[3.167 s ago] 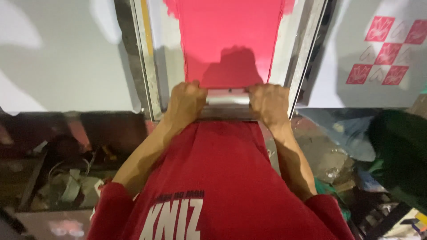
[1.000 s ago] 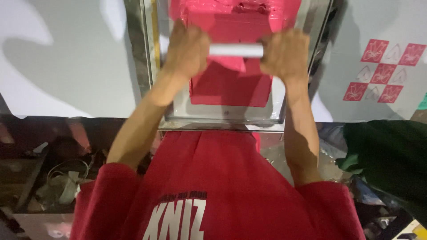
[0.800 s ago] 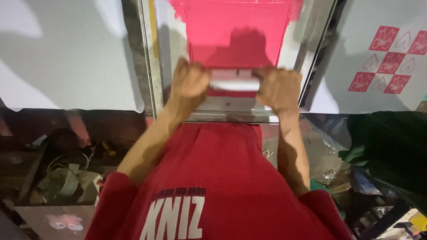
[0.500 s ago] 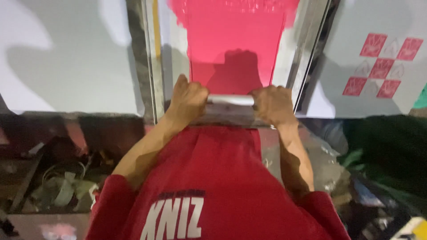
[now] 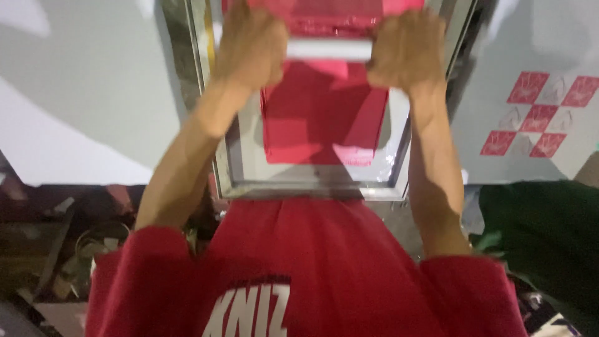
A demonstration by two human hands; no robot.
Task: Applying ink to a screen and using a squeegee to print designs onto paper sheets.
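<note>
Well, from the left: a plain grey panel (image 5: 81,112) lies beside the work, then comes the metal frame (image 5: 312,187) of a printing screen, and over its far end both arms reach out. The left hand (image 5: 249,47) has its grip closed round one end of a pale bar, the squeegee (image 5: 327,48); the right hand (image 5: 409,50) is closed round the other end. The bar sits near the top of the screen, above a band of wet red ink (image 5: 324,109) that fills the middle of the mesh.

The squeegee's long axis runs straight across, left to right, square to the frame's long sides, with its working edge turned down toward the mesh, though the picture is blurred there and I cannot tell whether the blade touches. It looks stiff and light enough for bare hands, probably slick where ink has crept up, so the two-ended hold on the clean handle seems the right one: it keeps the pressure even across the width. The mesh under it should be taut but easy to mark.

Further right lies a grey sheet printed with a red check pattern (image 5: 540,112), and below that a heap of dark green cloth (image 5: 543,231).
</note>
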